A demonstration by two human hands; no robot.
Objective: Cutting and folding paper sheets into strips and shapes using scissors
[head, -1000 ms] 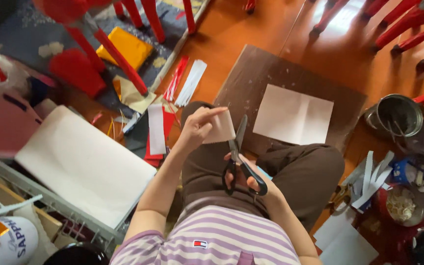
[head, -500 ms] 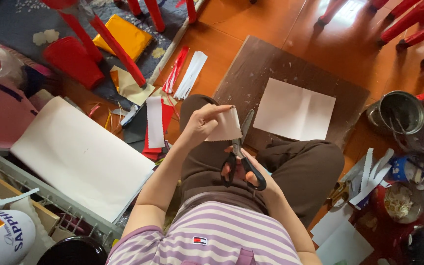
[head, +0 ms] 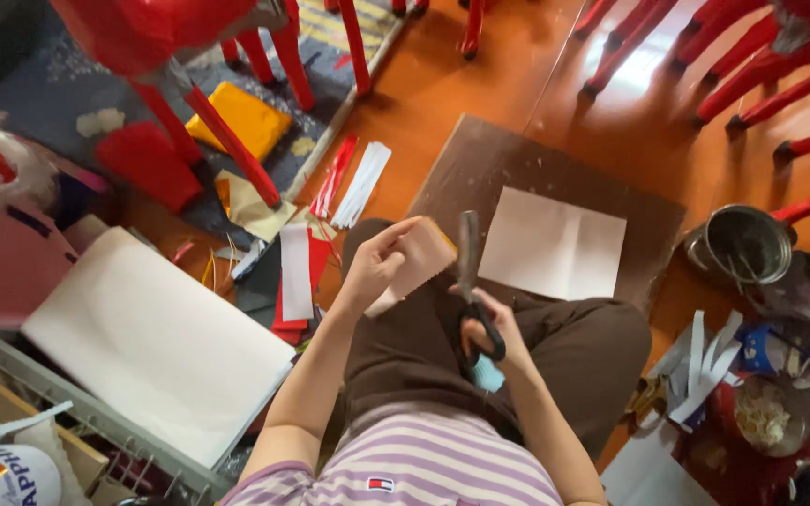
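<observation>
The left hand (head: 375, 267) pinches a small paper piece (head: 414, 262), seemingly beige, while the right hand (head: 491, 330) grips scissors (head: 473, 281) beside it.

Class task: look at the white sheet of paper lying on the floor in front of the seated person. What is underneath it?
The white sheet lies on a dark brown board, which rests on the orange floor. The board shows on all sides of the sheet. Whatever lies directly beneath the paper is covered and cannot be seen.

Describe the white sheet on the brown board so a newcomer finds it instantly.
Start at the dark brown board on the orange floor, ahead of the seated person's knees. The white sheet lies flat on it, just beyond the scissors. Unlike the narrow white strips nearby, it is wide, rectangular, creased.
</observation>
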